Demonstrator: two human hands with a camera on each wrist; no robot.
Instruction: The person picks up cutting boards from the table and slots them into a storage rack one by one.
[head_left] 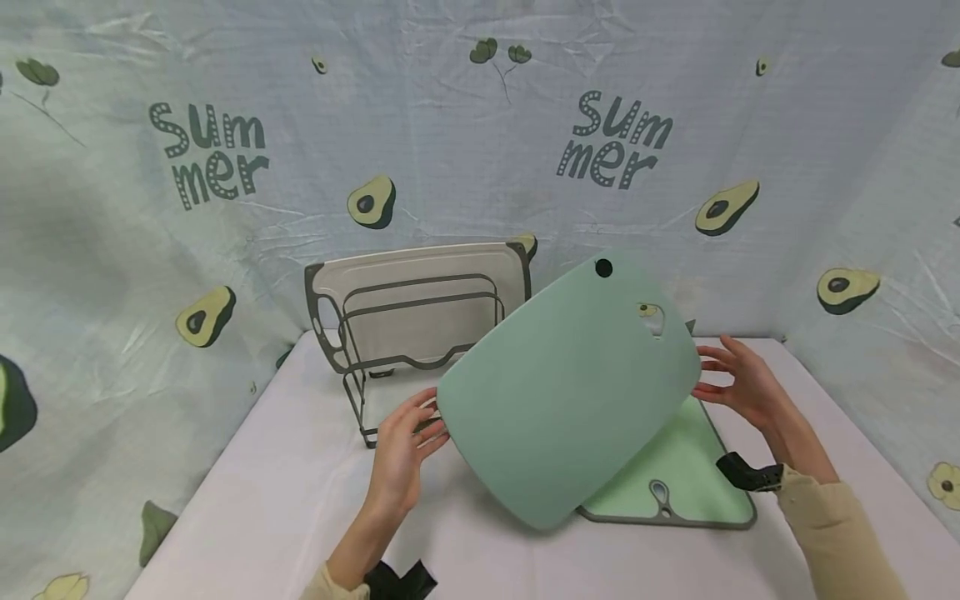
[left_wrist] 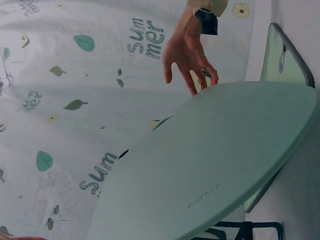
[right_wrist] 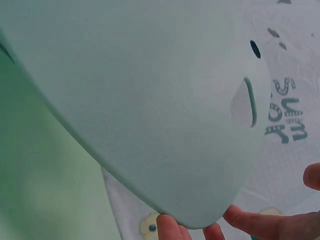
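A pale green cutting board with a round hole and a handle slot is tilted in the air above the table. My left hand touches its left corner with the fingers. On the opposite corner, the fingertips of my right hand touch the edge, spread and fairly straight, the thumb apart from the board in the right wrist view. Raised lettering marks the board in the left wrist view, where the left hand hardly shows. Under it lies a light green board with a grey rim, partly covered.
At the back left a dark wire rack stands on the white-covered table. A light board with grey corners is upright in it. A patterned cloth hangs behind.
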